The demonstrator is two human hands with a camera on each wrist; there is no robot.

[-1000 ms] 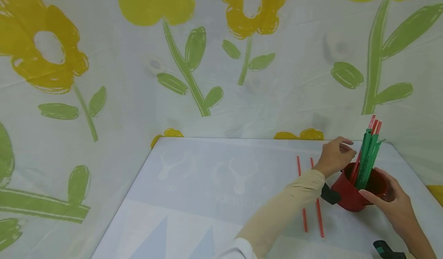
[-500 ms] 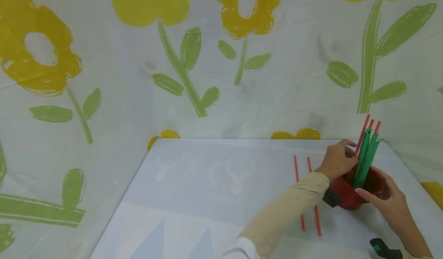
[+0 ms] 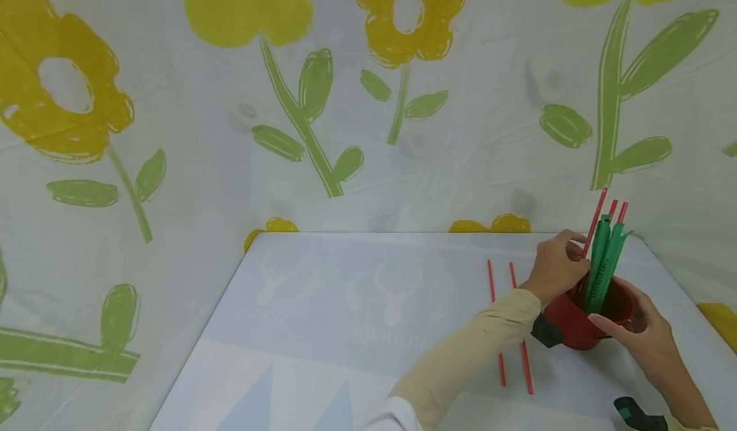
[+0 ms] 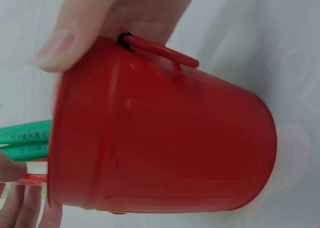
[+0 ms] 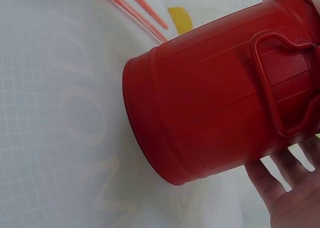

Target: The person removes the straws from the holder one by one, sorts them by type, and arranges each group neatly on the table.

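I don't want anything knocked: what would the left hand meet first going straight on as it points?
Beyond the thin red straw it pinches, the left hand would probably meet the green-wrapped, red-tipped straws in the red cylindrical bucket, though depth is unclear.

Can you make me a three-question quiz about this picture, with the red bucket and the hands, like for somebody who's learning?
1. Pick one: what is the left hand pinching?
A) a green packet
B) a thin red stick
C) a yellow flower

2. True or false: the right hand is away from the red bucket, touching nothing.

3. Fill in: the loose red sticks on the table lie on the ____ hand's side of the bucket.

Key:
1. B
2. False; it is holding the bucket.
3. left
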